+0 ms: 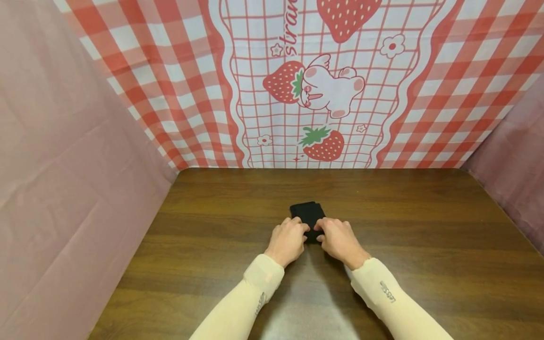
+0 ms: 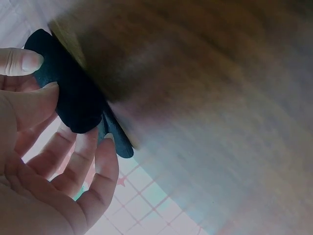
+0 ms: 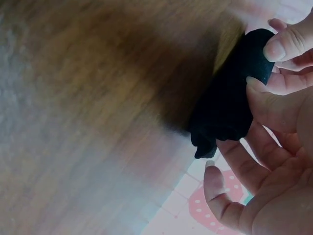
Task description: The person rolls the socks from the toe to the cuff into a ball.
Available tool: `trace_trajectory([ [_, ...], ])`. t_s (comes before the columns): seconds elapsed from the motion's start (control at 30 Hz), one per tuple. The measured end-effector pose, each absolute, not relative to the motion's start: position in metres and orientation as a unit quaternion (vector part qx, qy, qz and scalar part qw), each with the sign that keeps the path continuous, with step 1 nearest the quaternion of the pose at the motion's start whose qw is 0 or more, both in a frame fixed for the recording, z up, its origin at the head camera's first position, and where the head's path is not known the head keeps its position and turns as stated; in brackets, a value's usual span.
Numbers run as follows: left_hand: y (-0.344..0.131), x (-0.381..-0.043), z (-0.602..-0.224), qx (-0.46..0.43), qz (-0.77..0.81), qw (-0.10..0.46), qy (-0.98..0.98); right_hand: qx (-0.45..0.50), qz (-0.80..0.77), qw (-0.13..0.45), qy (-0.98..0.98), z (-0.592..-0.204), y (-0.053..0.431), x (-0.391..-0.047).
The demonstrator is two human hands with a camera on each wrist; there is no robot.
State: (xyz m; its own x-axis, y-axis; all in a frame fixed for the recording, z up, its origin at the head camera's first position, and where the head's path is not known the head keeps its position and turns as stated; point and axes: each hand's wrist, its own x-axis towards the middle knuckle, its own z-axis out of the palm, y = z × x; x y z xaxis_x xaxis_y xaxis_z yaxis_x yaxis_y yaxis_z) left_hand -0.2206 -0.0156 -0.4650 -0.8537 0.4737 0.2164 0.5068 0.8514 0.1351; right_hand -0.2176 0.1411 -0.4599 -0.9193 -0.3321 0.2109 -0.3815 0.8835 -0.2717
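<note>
A black cloth [image 1: 307, 212], folded and partly rolled, lies on the wooden table in front of me. My left hand [image 1: 288, 241] pinches the left end of its near side, thumb on the near face and fingers curled round the end. The right hand [image 1: 341, 240] grips the opposite end the same way. In the left wrist view the rolled part [image 2: 73, 88] looks like a thick tube, with a flatter flap [image 2: 117, 134] sticking out beyond it. A small loose edge of the black cloth [image 3: 205, 147] shows at the roll's end in the right wrist view.
The brown wooden table [image 1: 229, 203] extends around both hands. Behind it hangs a red-and-white checked curtain [image 1: 187, 85] with strawberry prints. Pink fabric [image 1: 76, 189] hangs along the left side, and more pink fabric [image 1: 514, 156] along the right.
</note>
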Motion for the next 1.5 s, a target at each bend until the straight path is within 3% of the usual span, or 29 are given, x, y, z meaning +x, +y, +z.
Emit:
trace_trajectory([
  [0.57, -0.0147, -0.2183, -0.4668, -0.245, -0.087, 0.107, -0.960, 0.207, 0.131, 0.088, -0.966, -0.4627, 0.1403, -0.2158],
  [0.9, -0.0115, -0.2167, -0.4649, -0.213, -0.101, 0.080, -0.969, 0.260, 0.105, 0.126, -0.952, -0.4626, 0.1420, -0.2161],
  [1.5, -0.0108, -0.2192, -0.4630, -0.201, -0.152, 0.086, -0.964, 0.227, 0.116, 0.090, -0.963, -0.4557, 0.1394, -0.2229],
])
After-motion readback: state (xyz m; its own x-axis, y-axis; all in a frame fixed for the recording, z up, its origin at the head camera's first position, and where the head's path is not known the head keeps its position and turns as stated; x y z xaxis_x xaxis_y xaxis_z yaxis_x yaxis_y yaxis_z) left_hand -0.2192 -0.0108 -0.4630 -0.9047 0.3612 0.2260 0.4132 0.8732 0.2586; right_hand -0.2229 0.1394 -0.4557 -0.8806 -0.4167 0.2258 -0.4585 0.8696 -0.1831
